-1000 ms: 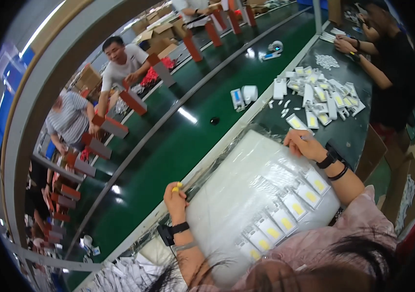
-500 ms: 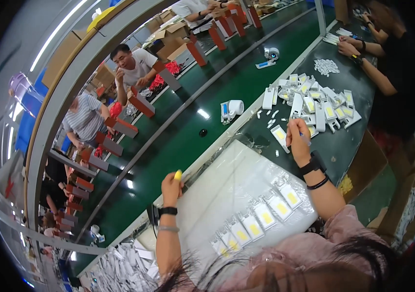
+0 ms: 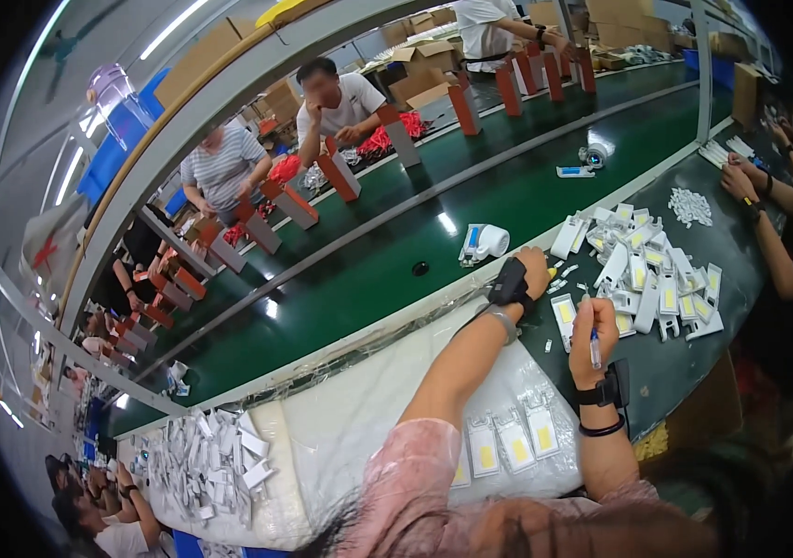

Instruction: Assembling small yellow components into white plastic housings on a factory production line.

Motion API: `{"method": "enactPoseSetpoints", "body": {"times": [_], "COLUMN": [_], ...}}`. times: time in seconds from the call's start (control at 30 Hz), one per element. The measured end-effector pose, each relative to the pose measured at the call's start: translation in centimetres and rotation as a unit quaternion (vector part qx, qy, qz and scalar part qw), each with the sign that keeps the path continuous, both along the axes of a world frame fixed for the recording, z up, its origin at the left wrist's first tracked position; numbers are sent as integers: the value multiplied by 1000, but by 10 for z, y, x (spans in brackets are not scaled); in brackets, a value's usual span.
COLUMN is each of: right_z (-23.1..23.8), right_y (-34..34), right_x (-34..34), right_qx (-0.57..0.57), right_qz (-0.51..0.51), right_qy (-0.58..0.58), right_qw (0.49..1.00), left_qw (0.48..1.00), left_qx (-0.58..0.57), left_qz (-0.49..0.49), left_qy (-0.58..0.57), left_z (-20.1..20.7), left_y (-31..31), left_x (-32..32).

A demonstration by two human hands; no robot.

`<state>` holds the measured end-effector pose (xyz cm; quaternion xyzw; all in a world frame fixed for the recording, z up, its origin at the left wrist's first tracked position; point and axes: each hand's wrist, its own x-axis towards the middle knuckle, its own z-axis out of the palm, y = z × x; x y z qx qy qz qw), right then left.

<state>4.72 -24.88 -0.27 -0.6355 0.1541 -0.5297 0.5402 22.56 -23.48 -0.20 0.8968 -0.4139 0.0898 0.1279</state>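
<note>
My left hand reaches over the dark tabletop to small white plastic pieces. A yellow finger cover shows on one fingertip; the other fingertips are hidden behind the hand. My right hand is closed around a slim pen-like tool with a clear and blue handle. Just left of the right hand lies a flat white housing with a yellow panel. A heap of similar white housings is right of it. Nearer me, several more white housings stand in a row on a translucent plastic sheet.
Small white parts are piled behind the heap. A green conveyor runs beyond the bench, carrying white rolled items and red-grey boxes. White pieces heap at left. Co-workers sit across and at both ends.
My left hand has moved right and away from me, from over the plastic sheet to the small white pieces. The view has turned leftward. My right hand still holds the tool.
</note>
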Motion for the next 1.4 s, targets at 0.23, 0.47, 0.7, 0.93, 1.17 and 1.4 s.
{"method": "enactPoseSetpoints", "body": {"times": [0.23, 0.47, 0.7, 0.93, 1.17, 1.4], "right_z": [-1, 11, 18, 8, 2, -3], "right_y": [-3, -2, 5, 2, 3, 8], "right_x": [-3, 8, 5, 1, 6, 11], "right_qx": [-21, -41, -38, -5, -5, -21], "right_qz": [-5, -27, 13, 44, 55, 65], "right_qy": [8, -10, -2, 14, 19, 54], "right_qw": [1000, 999, 999, 999, 998, 996], "left_qw": [996, 980, 998, 956, 929, 957], "left_qx": [34, 181, -20, -126, -190, -165], "left_qz": [-80, -34, -43, 43, 78, 18], "left_qy": [-22, -71, -40, 260, 307, 240], "left_z": [7, 4, 30, 75, 41, 35], "left_y": [-8, -17, 32, 162, 294, 305], "left_x": [-1, 12, 24, -17, -82, -169]}}
